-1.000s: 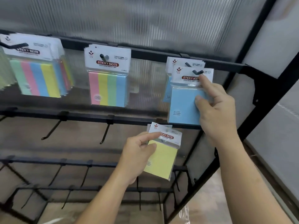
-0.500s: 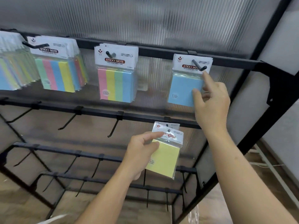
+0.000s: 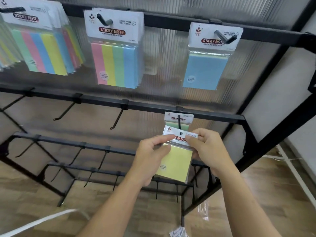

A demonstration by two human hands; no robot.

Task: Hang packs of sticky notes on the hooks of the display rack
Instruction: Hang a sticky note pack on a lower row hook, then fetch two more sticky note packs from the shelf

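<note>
Both my hands hold a yellow sticky-note pack (image 3: pixel 174 161) in front of the second rail. My left hand (image 3: pixel 152 156) grips its left side and my right hand (image 3: pixel 206 149) pinches the right of its white header card. The header's hole sits at the tip of a black hook (image 3: pixel 179 123). A green pack (image 3: pixel 177 119) hangs further back on that same hook. On the top rail a blue pack (image 3: pixel 205 71) hangs at the right, a four-colour pack (image 3: pixel 116 64) in the middle, and several striped packs (image 3: pixel 39 50) at the left.
The black display rack (image 3: pixel 213 115) has bare hooks (image 3: pixel 118 120) along the second rail and on the lower rails. A ribbed translucent panel backs it. Wood-look floor lies below, with a crumpled plastic wrapper (image 3: pixel 179 232) near the rack's foot.
My right hand left the blue pack on the top hook and came down to the yellow pack's header. The view tilted down toward the second rail, where a green pack now shows on the hook.
</note>
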